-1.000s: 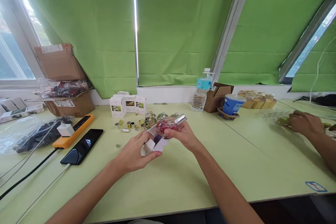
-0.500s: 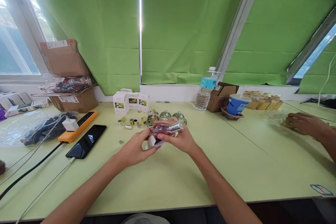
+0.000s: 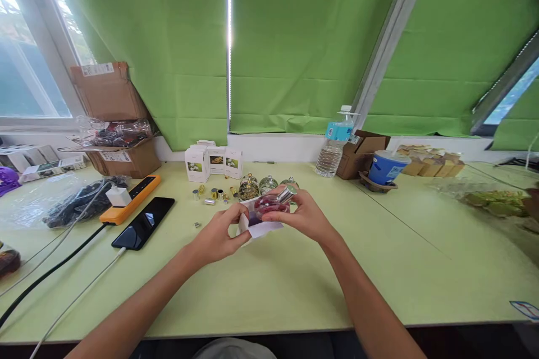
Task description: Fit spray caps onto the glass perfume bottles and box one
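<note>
In front of me, my left hand (image 3: 219, 236) is closed on a small white box (image 3: 266, 228) with its flaps open and a dark inside. My right hand (image 3: 309, 217) grips a clear perfume bottle (image 3: 269, 203) with a pinkish-red body and a shiny silver cap. The bottle lies tilted over the open box; whether part of it is inside, I cannot tell. Just behind the hands stand several ornate glass jars with domed lids (image 3: 268, 184). Gold and silver caps (image 3: 214, 193) are scattered to their left.
White printed boxes (image 3: 197, 162) stand at the back. To the left lie a phone (image 3: 144, 223), an orange power strip (image 3: 145, 190) and cables. A water bottle (image 3: 332, 151), a blue cup (image 3: 385, 168) and a bagged green item (image 3: 499, 202) are to the right.
The bottle and the white box have come further apart, so more of the box's flaps shows. Another person's hand at the right has moved off toward the edge of view.
</note>
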{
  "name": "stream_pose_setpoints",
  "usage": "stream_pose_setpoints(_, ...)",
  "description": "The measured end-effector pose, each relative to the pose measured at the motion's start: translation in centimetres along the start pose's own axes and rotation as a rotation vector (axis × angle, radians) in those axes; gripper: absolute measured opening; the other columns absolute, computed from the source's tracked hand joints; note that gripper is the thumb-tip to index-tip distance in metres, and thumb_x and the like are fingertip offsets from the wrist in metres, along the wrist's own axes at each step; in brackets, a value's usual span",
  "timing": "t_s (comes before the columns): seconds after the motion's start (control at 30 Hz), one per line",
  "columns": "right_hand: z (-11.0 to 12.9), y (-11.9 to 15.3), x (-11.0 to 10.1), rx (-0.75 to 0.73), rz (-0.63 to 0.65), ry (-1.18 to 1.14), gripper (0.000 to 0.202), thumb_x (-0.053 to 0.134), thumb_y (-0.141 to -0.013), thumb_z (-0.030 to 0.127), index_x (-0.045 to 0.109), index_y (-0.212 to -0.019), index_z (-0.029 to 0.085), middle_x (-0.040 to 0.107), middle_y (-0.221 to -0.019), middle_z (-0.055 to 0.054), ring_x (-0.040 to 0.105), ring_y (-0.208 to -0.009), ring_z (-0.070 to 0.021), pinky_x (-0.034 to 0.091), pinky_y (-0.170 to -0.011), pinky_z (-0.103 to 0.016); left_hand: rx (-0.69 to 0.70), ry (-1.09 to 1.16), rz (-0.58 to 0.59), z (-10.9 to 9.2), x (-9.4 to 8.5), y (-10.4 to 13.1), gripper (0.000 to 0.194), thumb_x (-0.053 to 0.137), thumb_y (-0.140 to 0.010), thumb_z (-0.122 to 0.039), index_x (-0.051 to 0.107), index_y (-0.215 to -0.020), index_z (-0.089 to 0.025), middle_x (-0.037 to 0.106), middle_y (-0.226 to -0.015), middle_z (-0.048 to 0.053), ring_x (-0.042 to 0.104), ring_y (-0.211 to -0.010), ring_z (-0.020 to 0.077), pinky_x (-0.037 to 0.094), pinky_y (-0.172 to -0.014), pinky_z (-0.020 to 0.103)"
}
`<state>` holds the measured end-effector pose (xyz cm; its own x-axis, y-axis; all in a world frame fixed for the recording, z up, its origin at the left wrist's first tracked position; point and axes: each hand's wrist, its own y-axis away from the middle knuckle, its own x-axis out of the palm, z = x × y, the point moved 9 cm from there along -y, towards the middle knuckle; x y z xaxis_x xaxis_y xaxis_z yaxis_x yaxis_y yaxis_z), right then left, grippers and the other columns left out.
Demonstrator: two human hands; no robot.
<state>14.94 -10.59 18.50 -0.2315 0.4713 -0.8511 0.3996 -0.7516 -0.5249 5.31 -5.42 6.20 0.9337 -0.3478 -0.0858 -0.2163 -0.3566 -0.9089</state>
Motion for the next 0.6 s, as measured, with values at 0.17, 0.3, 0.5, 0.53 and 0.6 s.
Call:
stream_pose_setpoints(0.17, 1.6, 0.0, 1.1, -0.081, 0.014, -0.045, 0.041, 0.082, -0.067, 0.049, 0.071, -0.101, 0.028, 0.068, -0.103, -0.003, 0.057, -0.102, -0.0248, 0.043, -0.088, -0.035, -0.053, 0.098, -0.015, 0.4, -0.2, 0.0, 0.027, 0.062, -0.087, -0.036, 0.043, -0.102, -0.023, 0.066, -0.100, 0.002, 0.064, -0.091, 0.0167, 0.051, -0.090, 0.036)
stream_pose_setpoints(0.3, 1.4, 0.0, 1.7, -0.017, 0.028, -0.057, 0.043, 0.081, -0.069, 0.048, 0.066, -0.103, 0.026, 0.067, -0.102, -0.003, 0.059, -0.094, -0.0234, 0.044, -0.082, -0.033, -0.072, 0.181, -0.023, 0.7, -0.2, -0.1, 0.030, 0.062, -0.087, -0.036, 0.040, -0.103, -0.023, 0.069, -0.104, 0.005, 0.067, -0.097, 0.0195, 0.052, -0.089, 0.037)
stream_pose_setpoints(0.5, 2.0, -0.1, 2.7, -0.058, 0.102, -0.004, 0.036, 0.075, -0.077, 0.045, 0.067, -0.106, 0.026, 0.065, -0.102, -0.004, 0.057, -0.094, -0.0228, 0.042, -0.082, -0.032, -0.003, 0.175, -0.013, 0.1, 0.0, 0.1, 0.043, 0.059, -0.089, -0.029, 0.038, -0.126, -0.025, 0.063, -0.123, 0.010, 0.065, -0.105, 0.0192, 0.052, -0.095, 0.039)
stream_pose_setpoints(0.53, 2.1, -0.1, 2.7, -0.068, 0.105, 0.001, 0.035, 0.075, -0.077, 0.044, 0.067, -0.105, 0.025, 0.065, -0.101, -0.004, 0.056, -0.094, -0.0227, 0.042, -0.082, -0.032, 0.021, 0.153, -0.025, -0.3, -0.2, 0.2, 0.045, 0.061, -0.088, -0.029, 0.040, -0.127, -0.025, 0.058, -0.130, 0.010, 0.062, -0.111, 0.0197, 0.051, -0.096, 0.039)
stream_pose_setpoints(0.6, 2.1, -0.1, 2.7, -0.078, 0.105, 0.007, 0.032, 0.075, -0.078, 0.045, 0.068, -0.102, 0.025, 0.064, -0.097, -0.004, 0.055, -0.092, -0.0219, 0.042, -0.080, -0.031, 0.049, 0.106, -0.075, -1.2, -0.9, 0.1, 0.044, 0.063, -0.087, -0.032, 0.045, -0.127, -0.026, 0.051, -0.139, 0.010, 0.054, -0.123, 0.0213, 0.051, -0.098, 0.038)
